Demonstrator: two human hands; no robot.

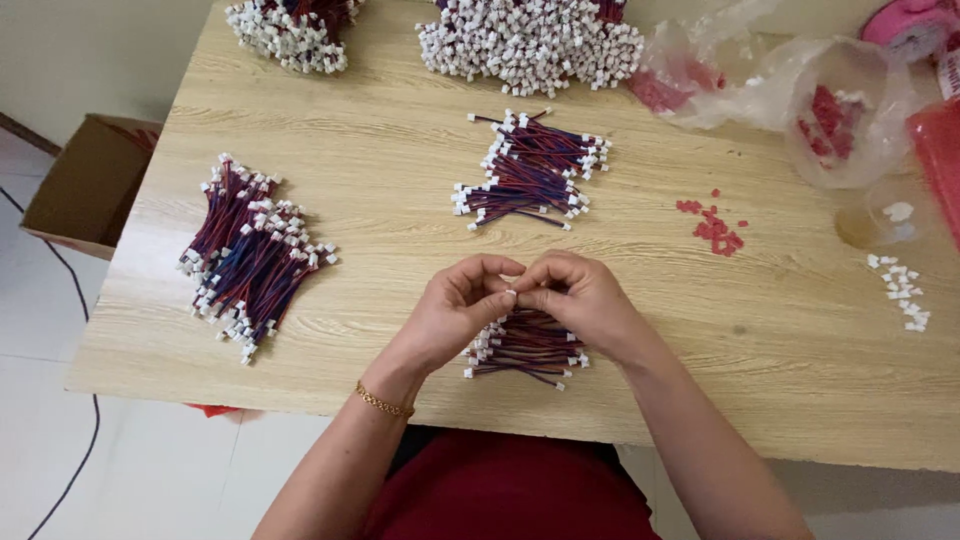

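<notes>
My left hand (455,305) and my right hand (580,295) meet fingertip to fingertip over the table's front middle, pinching a small white connector (510,291) between them. Whether a wire hangs from it is hidden by my fingers. Directly under my hands lies a small bundle of red and blue wires with white plugs (525,348). My left wrist wears a gold bracelet (383,402).
On the wooden table (400,190) lie more wire bundles at left (250,258), centre (530,168) and along the back (530,40). Red bits (715,228), white connectors (900,290) and clear plastic bags (800,90) sit at right. A cardboard box (85,185) stands on the floor left.
</notes>
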